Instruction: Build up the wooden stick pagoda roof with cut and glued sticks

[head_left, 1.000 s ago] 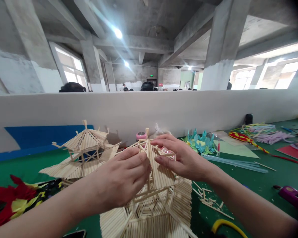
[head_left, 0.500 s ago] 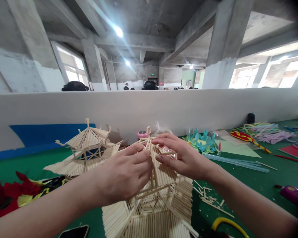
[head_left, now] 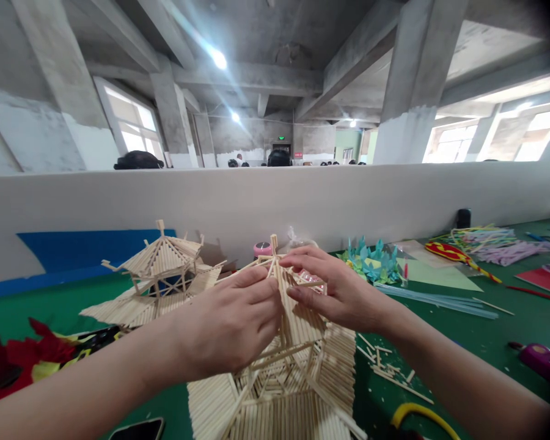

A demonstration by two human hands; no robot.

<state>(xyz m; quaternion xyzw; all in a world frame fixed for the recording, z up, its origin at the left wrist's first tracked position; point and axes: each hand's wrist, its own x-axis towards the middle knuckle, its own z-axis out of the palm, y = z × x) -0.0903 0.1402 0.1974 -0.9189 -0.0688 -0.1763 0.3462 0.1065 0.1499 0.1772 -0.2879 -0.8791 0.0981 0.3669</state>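
A pavilion model built of pale wooden sticks (head_left: 275, 418) stands in front of me, with a wide lower roof and a smaller upper roof. My left hand (head_left: 238, 321) is closed at the left of the upper roof, its fingertips pinched together beside the ridge. What they hold, if anything, is hidden. Across from it, my right hand (head_left: 334, 287) rests at the right slope of the upper roof (head_left: 302, 324), fingers stretched out and thumb apart. Those fingertips touch the sticks near the top post (head_left: 274, 244).
A similar stick pavilion (head_left: 162, 263) stands at the left. Loose stick pieces (head_left: 385, 365), a yellow-handled tool (head_left: 424, 412) and a purple tool (head_left: 538, 359) lie at the right. Blue-green folded paper (head_left: 371, 263) sits farther back. A phone (head_left: 137, 429) lies front left; a white partition (head_left: 275, 195) runs behind.
The left fingertips have shifted very slightly at the roof. The right hand and the model stay almost in place.
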